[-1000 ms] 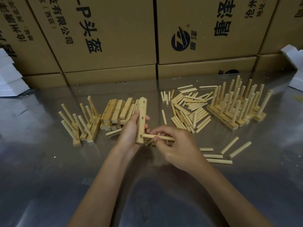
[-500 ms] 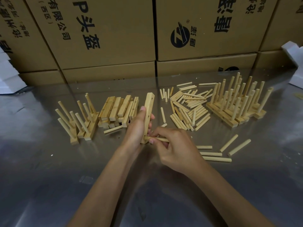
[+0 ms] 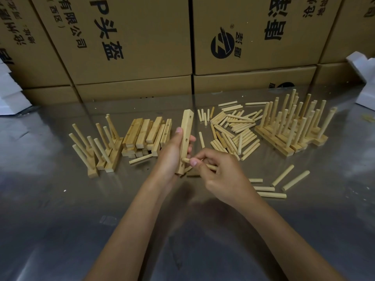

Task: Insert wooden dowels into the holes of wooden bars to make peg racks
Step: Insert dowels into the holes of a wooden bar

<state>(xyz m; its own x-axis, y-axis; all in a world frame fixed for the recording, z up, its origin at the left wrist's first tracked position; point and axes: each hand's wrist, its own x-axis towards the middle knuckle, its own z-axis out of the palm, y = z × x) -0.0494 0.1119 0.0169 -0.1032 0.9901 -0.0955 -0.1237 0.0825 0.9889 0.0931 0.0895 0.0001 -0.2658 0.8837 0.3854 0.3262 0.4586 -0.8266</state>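
squared wooden bar point(image 3: 186, 136) (drilled), round dowel point(image 3: 187, 160)

I see pale, light-yellow wood throughout: the bar point(image 3: 186, 138), the dowel point(image 3: 199, 163), the loose dowels point(image 3: 235, 130), the stacked bars point(image 3: 147, 134) and the finished racks point(image 3: 292, 126). My view shows the table point(image 3: 60, 220) as dull silver-grey with soft reflections. The boxes point(image 3: 142, 47) are brown cardboard printed with black characters and a round black logo. The foam blocks point(image 3: 10, 94) are white.
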